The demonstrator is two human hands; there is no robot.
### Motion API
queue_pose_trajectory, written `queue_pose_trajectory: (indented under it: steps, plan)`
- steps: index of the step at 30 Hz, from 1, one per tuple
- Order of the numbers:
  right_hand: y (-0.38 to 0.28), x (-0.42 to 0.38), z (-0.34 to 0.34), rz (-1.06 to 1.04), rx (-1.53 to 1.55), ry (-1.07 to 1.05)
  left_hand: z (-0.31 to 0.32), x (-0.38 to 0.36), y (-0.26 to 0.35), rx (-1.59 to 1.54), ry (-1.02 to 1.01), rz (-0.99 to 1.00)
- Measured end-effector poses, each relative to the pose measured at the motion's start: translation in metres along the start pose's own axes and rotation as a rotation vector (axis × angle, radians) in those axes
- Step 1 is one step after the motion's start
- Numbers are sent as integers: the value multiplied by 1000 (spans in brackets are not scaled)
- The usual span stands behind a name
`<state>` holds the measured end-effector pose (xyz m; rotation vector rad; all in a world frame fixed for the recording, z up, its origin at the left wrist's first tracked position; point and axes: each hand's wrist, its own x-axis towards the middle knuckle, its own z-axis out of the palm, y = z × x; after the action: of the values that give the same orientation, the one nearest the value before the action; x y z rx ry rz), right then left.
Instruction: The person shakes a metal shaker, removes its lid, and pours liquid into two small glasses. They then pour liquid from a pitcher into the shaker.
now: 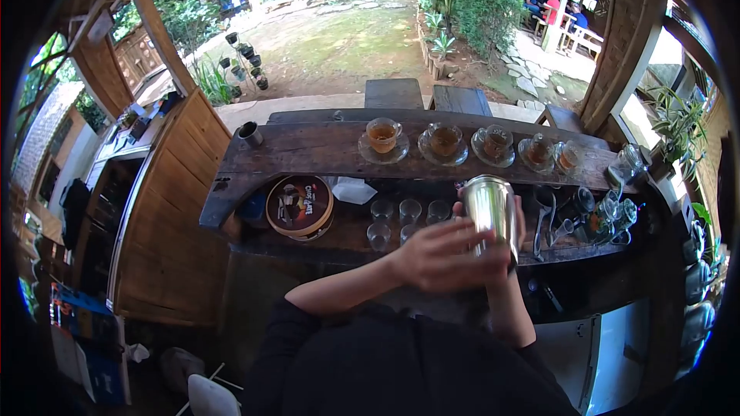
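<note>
Head view: right hand (521, 223) grips a shiny metal cup (490, 204) from behind, above the lower shelf (351, 225); left hand (441, 254) open, blurred across its front, contact unclear. Smooth, curved metal probably slips easily; best steadied from both sides, clear of rounded glasses (410, 211) and dark, worn wood.

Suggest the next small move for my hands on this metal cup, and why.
I'd probably steady the metal cup with the right hand and settle the left hand against it. The right hand wraps the cup in midair, while the left is blurred across its front, its contact unclear, and small glasses stand close by on the left.
</note>
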<state>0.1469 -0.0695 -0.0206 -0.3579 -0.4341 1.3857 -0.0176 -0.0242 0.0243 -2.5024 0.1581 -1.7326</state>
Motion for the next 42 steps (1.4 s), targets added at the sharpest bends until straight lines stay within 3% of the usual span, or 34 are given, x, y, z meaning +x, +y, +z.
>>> queue_pose_trajectory:
  steps: [2, 4, 6, 8, 10, 12, 14, 17, 18, 20, 21, 23, 26, 27, 28, 31, 32, 34, 35, 36, 39, 40, 42]
  plan:
    - [-12, -17, 42, 52, 272, -298, -5, 7, 24, -123, 253, 233]
    - [-11, -14, 45, -64, 255, -424, -8, 4, 30, -126, 142, 253]
    - [-10, -6, 7, 155, 266, -245, -4, -1, 24, -137, 31, 274]
    - [8, 6, -18, 100, 135, 158, 7, -6, 0, -70, -114, -60]
    - [1, -4, 2, 2, -28, 111, 1, -4, -2, -122, -75, -105]
    - [-13, -10, 28, 61, 138, -180, 0, 0, 15, -128, 177, 136]
    - [-11, -16, 42, 32, 334, -365, -6, 11, 30, -132, 242, 218]
    - [-5, -7, 5, 259, 336, -149, -13, 6, 24, -140, -207, 68]
    - [5, 0, -20, 327, 396, -79, 5, -4, 15, -104, -134, -12]
    - [14, 0, -8, 146, 275, 112, -1, 3, 4, -61, -74, -7]
    - [4, -4, 5, 168, 262, -2, -2, 6, 9, -61, -72, -4]
    - [-11, -14, 35, 181, 324, -315, -7, 10, 31, -115, 166, 196]
    - [-6, -6, 25, 119, 324, -454, -18, 15, 42, -152, 11, 329]
    - [-4, -6, 0, 259, 343, -278, -11, 1, 41, -146, -75, 195]
    - [1, -2, -15, 374, 367, -237, -9, -3, 27, -148, -208, 111]
    - [11, -1, -30, 163, 168, 110, 17, -25, 6, -120, -140, -39]
    - [1, -4, -17, 147, 106, 45, 10, -20, 10, -115, -139, -37]
    - [-13, -14, 11, 161, 273, -243, -5, -10, 27, -200, -32, 135]
    - [-12, -14, 24, 37, 310, -351, -3, -5, 35, -186, 41, 231]
    - [-12, -15, 9, 95, 408, -455, -3, -3, 36, -184, 42, 233]
    - [-10, -4, -33, 386, 398, -289, 6, -11, 25, -159, -159, 143]
    - [-1, 3, -53, 344, 308, -77, 21, -27, 15, -35, -222, 80]
    - [8, 2, -36, 103, 133, 147, 17, -18, -8, -142, -85, 7]
